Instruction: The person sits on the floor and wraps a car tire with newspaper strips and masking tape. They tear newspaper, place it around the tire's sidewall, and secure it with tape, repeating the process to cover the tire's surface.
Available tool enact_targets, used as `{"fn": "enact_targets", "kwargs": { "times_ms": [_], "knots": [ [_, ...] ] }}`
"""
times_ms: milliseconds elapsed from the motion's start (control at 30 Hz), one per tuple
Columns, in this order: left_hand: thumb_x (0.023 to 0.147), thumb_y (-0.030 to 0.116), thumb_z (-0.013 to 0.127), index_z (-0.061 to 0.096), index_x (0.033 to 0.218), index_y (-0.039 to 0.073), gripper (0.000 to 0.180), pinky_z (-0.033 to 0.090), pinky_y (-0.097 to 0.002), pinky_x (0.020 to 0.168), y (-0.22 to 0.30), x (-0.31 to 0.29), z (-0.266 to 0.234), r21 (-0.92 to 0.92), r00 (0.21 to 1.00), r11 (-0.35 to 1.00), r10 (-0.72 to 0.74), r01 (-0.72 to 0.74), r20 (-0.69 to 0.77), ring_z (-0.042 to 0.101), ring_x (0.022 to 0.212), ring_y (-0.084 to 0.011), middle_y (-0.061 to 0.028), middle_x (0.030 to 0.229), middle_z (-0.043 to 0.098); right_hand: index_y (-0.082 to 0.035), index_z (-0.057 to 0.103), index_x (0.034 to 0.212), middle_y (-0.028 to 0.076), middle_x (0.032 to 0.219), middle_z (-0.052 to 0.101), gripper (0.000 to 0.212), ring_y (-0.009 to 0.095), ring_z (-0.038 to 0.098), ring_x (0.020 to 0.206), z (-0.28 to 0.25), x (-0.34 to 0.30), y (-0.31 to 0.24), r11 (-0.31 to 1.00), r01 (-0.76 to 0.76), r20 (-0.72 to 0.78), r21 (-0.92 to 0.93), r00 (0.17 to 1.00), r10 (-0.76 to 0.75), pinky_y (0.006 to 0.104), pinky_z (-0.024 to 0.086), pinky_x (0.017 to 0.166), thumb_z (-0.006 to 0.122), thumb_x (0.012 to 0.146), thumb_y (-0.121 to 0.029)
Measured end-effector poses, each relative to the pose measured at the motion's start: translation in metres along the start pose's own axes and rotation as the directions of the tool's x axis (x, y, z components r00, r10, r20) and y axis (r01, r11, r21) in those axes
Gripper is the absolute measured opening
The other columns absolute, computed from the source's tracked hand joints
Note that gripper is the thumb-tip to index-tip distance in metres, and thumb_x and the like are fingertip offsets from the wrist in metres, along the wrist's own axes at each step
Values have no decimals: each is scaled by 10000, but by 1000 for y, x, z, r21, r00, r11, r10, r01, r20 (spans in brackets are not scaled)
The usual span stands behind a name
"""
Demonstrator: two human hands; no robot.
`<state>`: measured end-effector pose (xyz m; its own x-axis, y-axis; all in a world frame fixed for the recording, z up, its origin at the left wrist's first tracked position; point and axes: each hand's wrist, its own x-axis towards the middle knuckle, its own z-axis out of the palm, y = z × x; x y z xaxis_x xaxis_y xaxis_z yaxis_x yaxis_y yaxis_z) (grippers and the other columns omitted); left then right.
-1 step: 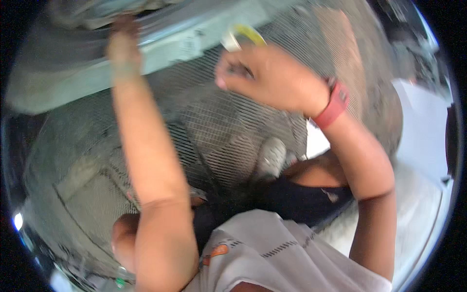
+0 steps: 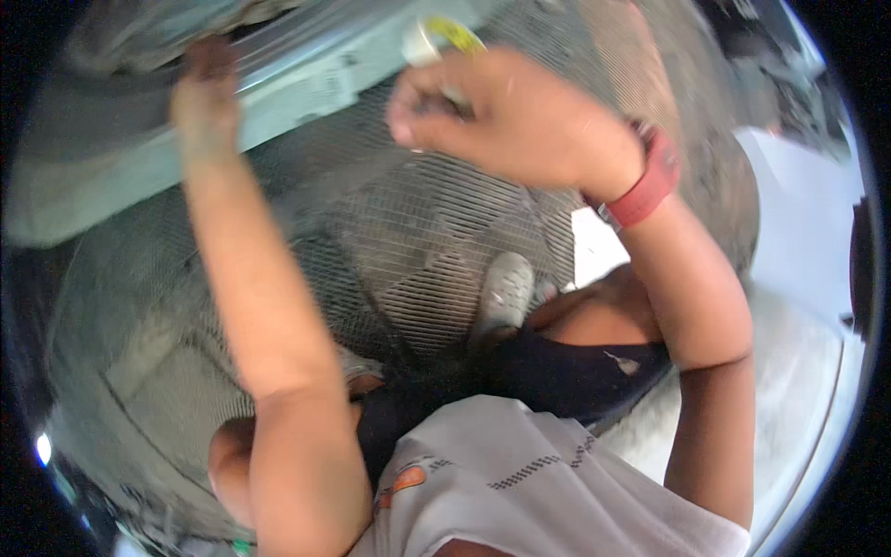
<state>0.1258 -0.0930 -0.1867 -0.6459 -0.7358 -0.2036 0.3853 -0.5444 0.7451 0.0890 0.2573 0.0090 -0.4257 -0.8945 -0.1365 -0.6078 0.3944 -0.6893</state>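
My left hand (image 2: 206,88) reaches up to the curved grey rim (image 2: 121,102) of a large pale-sided object at the far left. Its fingers are dark and blurred against that rim, so their grip is hidden. My right hand (image 2: 515,116), with a red watch (image 2: 650,181) on its wrist, is raised over the ribbed mat. Its fingers are curled round a white and yellow ring (image 2: 444,37), which looks like a roll of tape. The ring shows just beyond the knuckles, partly covered by the hand.
A pale panel (image 2: 278,116) with a printed label runs along the object's lower side. Under me lies a dark ribbed mat (image 2: 408,204), with my light shoe (image 2: 509,288) on it. White sheets (image 2: 803,213) and cluttered dark things stand at the right.
Both hands and the ring sit a little farther left and higher in the picture. The surroundings have shifted slightly too. I see no grip change.
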Motion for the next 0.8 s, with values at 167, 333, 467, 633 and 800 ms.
{"fn": "enact_targets", "kwargs": {
  "times_ms": [167, 333, 467, 633, 800],
  "knots": [
    [1162, 137, 261, 321, 1619, -63, 503, 278, -579, 1313, 4, 5, -29, -464, 908, 847, -49, 258, 417, 299, 1606, -410, -273, 1726, 295, -44, 778, 1163, 164, 1031, 781, 292, 290, 742, 937, -84, -78, 21, 992, -106, -147, 74, 982, 116, 404, 575, 845, 682, 1027, -284],
    [1160, 120, 332, 417, 1569, -36, 446, 330, -503, 1273, -30, 0, -42, -251, 968, 959, -68, 130, 241, 336, 1604, -348, -217, 1741, 324, -81, 747, 1283, 155, 1137, 779, 325, 290, 739, 1004, -45, -222, 126, 792, -610, -480, -3, 696, 534, 394, 575, 892, 703, 1041, -294],
    [1176, 170, 428, 558, 1353, -14, 286, 508, -380, 933, -50, -2, -55, -143, 761, 841, -383, 522, 523, 600, 1172, -244, -143, 1321, 623, -21, 718, 1304, 218, 1113, 762, 427, 335, 741, 973, 29, -379, 252, 455, -885, -648, 97, 290, 704, 440, 580, 870, 756, 991, -309],
    [1184, 265, 481, 615, 1290, 39, 283, 439, -238, 693, -100, -99, 58, 514, 552, 709, -702, 483, 450, 559, 884, -99, -19, 1018, 636, 3, 725, 1256, 270, 1152, 756, 504, 411, 739, 1082, 92, -548, 301, -48, -997, -487, 60, -71, 870, 484, 575, 962, 807, 914, -359],
    [1154, 428, 524, 642, 1322, 90, 395, 406, -212, 696, -130, -156, 156, 909, 373, 411, -856, 72, 358, 581, 855, -58, 33, 947, 656, -52, 736, 1284, 249, 1209, 758, 518, 404, 725, 1162, 135, -616, 307, -91, -992, -339, 84, -114, 934, 504, 565, 1026, 818, 874, -358]
  ]
}}
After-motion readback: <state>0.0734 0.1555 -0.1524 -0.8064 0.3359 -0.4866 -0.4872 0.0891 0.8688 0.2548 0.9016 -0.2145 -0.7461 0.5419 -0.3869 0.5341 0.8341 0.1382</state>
